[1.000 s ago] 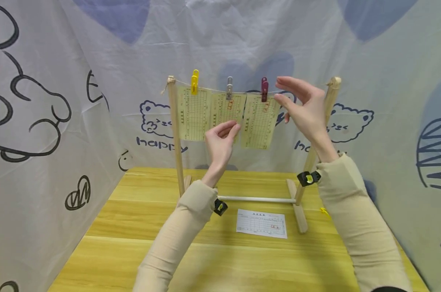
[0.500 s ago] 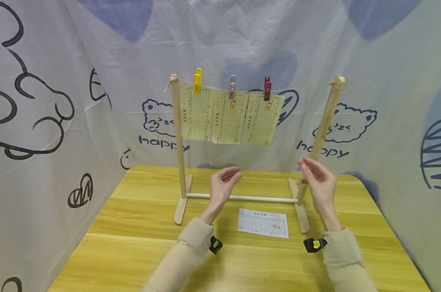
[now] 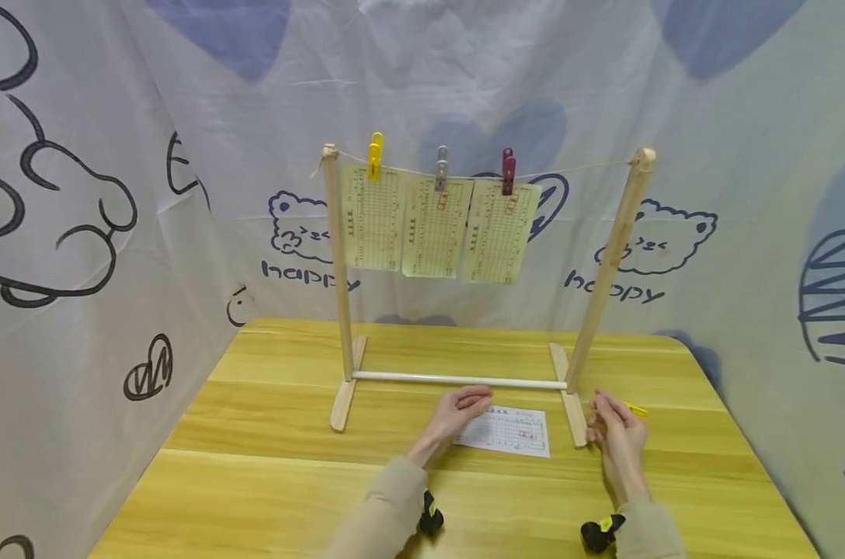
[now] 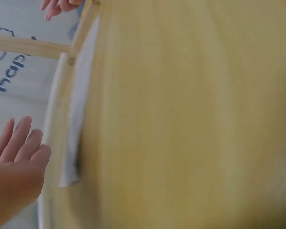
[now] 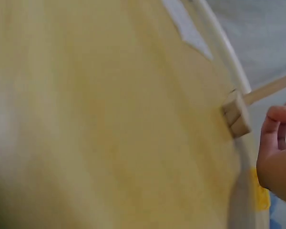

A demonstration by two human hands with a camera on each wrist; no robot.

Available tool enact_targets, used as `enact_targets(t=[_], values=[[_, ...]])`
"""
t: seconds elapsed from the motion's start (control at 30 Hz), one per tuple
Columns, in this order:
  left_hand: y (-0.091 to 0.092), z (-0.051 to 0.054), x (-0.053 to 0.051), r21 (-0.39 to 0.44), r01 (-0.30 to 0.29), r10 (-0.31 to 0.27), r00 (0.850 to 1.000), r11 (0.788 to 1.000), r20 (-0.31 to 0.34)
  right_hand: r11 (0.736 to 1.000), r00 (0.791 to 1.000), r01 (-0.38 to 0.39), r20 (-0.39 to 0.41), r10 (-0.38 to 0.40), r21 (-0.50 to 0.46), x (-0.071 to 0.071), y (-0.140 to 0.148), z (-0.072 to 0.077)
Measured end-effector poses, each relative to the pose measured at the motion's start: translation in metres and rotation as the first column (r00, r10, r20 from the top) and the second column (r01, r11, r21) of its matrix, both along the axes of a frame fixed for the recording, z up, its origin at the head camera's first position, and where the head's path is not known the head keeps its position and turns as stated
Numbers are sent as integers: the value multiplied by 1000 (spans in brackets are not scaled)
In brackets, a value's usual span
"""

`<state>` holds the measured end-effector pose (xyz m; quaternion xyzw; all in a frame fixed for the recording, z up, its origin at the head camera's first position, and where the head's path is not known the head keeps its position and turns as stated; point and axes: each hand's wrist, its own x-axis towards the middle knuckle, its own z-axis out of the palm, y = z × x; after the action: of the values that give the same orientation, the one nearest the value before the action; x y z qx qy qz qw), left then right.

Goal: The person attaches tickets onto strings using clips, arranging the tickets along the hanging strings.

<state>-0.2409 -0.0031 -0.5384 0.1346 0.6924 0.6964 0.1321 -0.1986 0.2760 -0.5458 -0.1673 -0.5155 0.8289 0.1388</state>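
A printed white slip [image 3: 513,432] lies on the wooden table [image 3: 269,481]. My left hand [image 3: 459,411] hovers over its left edge, and the left wrist view shows its fingers [image 4: 20,140] extended and holding nothing. To the right, beside the rack's foot [image 3: 575,419], my right hand [image 3: 620,439] is low with its fingers loosely bent and nothing visible in them. A yellow clothespin [image 3: 635,409] lies just behind that hand, partly hidden by it; the right wrist view also catches a yellow piece [image 5: 261,191] near the wrist.
The wooden rack has a left post [image 3: 340,279], a right post [image 3: 610,272], a white crossbar [image 3: 457,380] and a string. Three yellowish slips hang from it by a yellow clothespin [image 3: 375,157], a grey clothespin [image 3: 441,169] and a dark red clothespin [image 3: 509,172]. A printed cloth [image 3: 422,62] stands behind.
Both hands have come down from the hanging slips to the table, the left to the white slip, the right near the yellow clothespin. The three slips stay hanging.
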Motion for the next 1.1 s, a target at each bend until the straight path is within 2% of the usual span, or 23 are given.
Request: enact_targets(t=[0.07, 0.2, 0.37, 0.5, 0.73, 0.87, 1.0, 1.1], values=[[0, -5, 0, -16, 29, -28, 999, 999, 29, 1000, 999, -20, 38, 20, 1, 0, 2, -4], [-2, -12, 0, -19, 72, -70, 995, 997, 67, 1000, 997, -7, 72, 5, 18, 0, 5, -9], [-12, -15, -4, -5, 124, -123, 990, 992, 75, 998, 996, -4, 87, -2, 69, -1, 7, -11], [-26, -14, 0, -22, 135, -133, 988, 991, 76, 996, 996, -11, 91, 3, 92, 0, 7, -15], [-71, -14, 16, -76, 91, -86, 994, 993, 73, 993, 994, -31, 112, 19, 113, 1, 7, -20], [-99, -11, 22, -65, 61, -54, 994, 996, 94, 992, 994, -23, 111, 9, 126, 0, 8, -21], [-120, -11, 29, -62, -16, 24, 991, 998, 130, 992, 994, -34, 109, 21, 124, 1, 8, -22], [-127, -10, 34, -69, -70, 78, 989, 995, 126, 991, 994, -40, 109, 26, 127, 1, 7, -22]])
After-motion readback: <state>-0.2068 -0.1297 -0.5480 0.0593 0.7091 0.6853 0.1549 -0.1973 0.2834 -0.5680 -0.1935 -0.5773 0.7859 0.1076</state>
